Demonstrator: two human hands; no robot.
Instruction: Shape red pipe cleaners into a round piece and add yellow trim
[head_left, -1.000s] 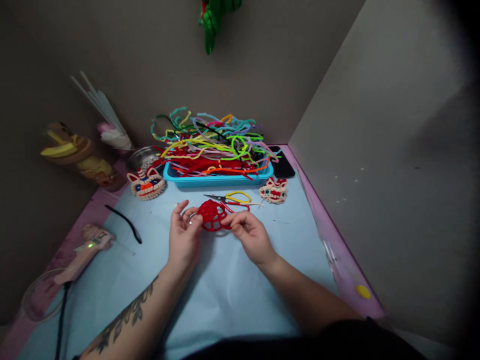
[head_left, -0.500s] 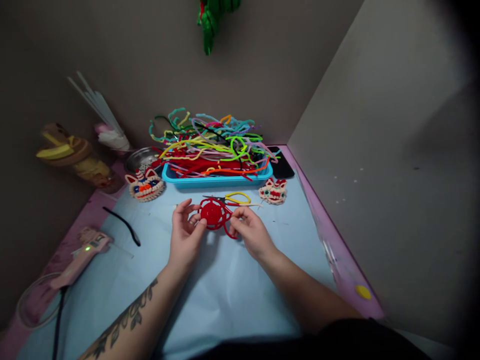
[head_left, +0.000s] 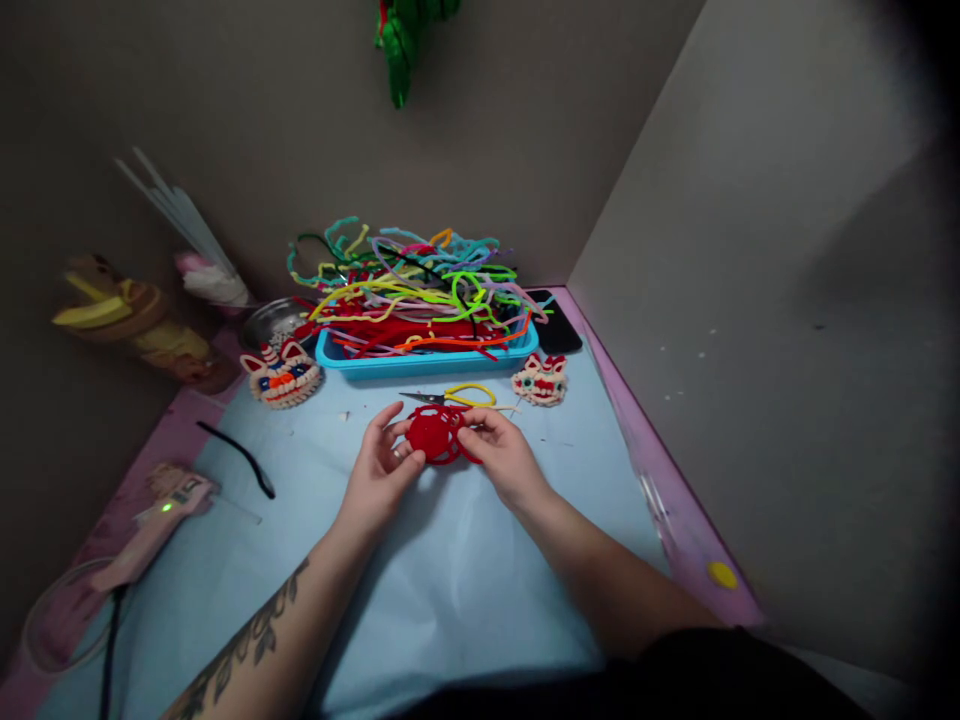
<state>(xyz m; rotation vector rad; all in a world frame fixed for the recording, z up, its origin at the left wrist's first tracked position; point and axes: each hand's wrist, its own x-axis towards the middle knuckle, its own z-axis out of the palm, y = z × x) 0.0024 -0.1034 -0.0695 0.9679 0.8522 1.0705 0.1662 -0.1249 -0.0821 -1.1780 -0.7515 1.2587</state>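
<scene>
A round red openwork piece (head_left: 430, 434), which looks bent from fuzzy stems, is held on the near side of the long light-blue plastic tray (head_left: 439, 367), in front of the tray's middle and apart from it. It has a dense centre and looped gaps around its edge, and with a shadow under it, it seems lifted clear of the pale blue sheet (head_left: 450, 580). It spans side to side between the hands, roughly along the tray's length; being nearly round, it shows no clear long axis.

The left hand (head_left: 381, 465) grips its left rim, thumb on the near face and fingers behind, the index finger standing off. The right hand (head_left: 504, 455) pinches the looped right edge between thumb and fingers, so neither hand is plainly nearer: the piece lies right of the left fingers and left of the right ones.

Between piece and tray lie yellow-handled scissors (head_left: 471, 391), dark blades pointing left. Tangled multicoloured fuzzy stems (head_left: 420, 290) overflow the tray. A cream, blue and orange animal-face ornament (head_left: 281, 380) sits by the tray's left end; a smaller cream and red one (head_left: 540, 382) sits by its right end, near a black phone (head_left: 561, 325). Left and nearer than the tray, a pink glue gun (head_left: 154, 530) shows a green light.
</scene>
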